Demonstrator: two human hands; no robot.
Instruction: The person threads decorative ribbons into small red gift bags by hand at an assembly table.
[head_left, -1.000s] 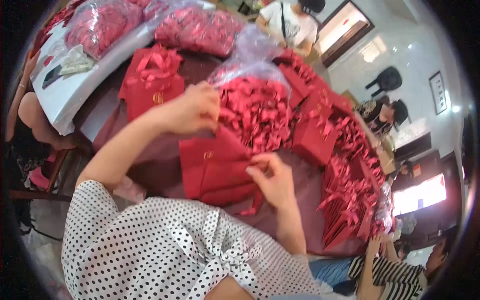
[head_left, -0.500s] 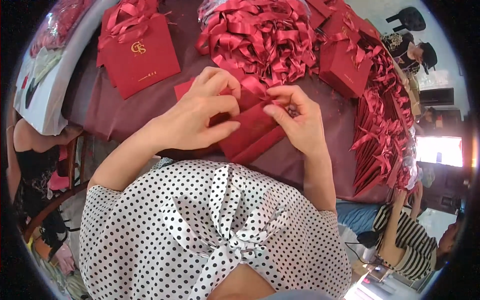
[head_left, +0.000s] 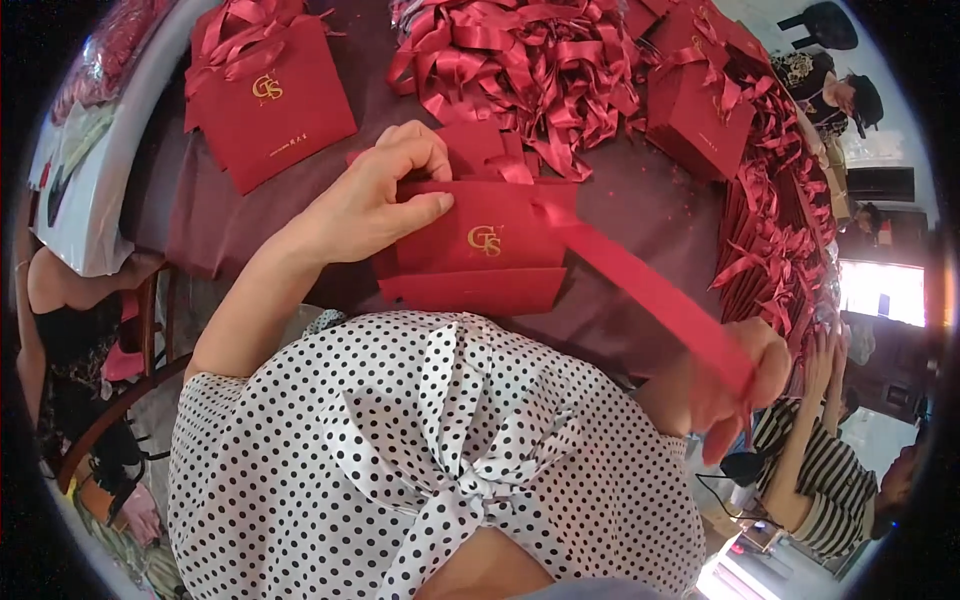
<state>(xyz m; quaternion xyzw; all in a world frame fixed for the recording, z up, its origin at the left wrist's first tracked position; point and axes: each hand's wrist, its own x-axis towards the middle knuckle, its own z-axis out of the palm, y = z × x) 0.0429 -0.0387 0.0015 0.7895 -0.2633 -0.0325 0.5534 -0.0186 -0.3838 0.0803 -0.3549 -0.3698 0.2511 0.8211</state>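
Observation:
A small red paper gift bag (head_left: 500,215) with a gold emblem lies in front of me, its lower edge folded up toward me. My left hand (head_left: 395,195) pinches its upper left edge between thumb and fingers. From the right part of that edge a long red satin ribbon (head_left: 640,275) runs taut down to the right. My right hand (head_left: 735,390), smeared by motion, grips the ribbon's far end out beside my body. Behind the bag, another ribbon piece and more red paper partly show.
A heap of red ribbons (head_left: 520,80) lies at the far middle. Ribboned red bags (head_left: 275,110) stand far left, and a box-shaped red bag (head_left: 700,120) stands far right. A long row of folded bags (head_left: 770,240) lines the right edge. A co-worker in stripes (head_left: 825,480) sits at right.
My right hand has swung from the bag far to the right and toward me, drawing the ribbon out straight. The bag has turned level, its emblem now showing; my left hand has closed on its edge.

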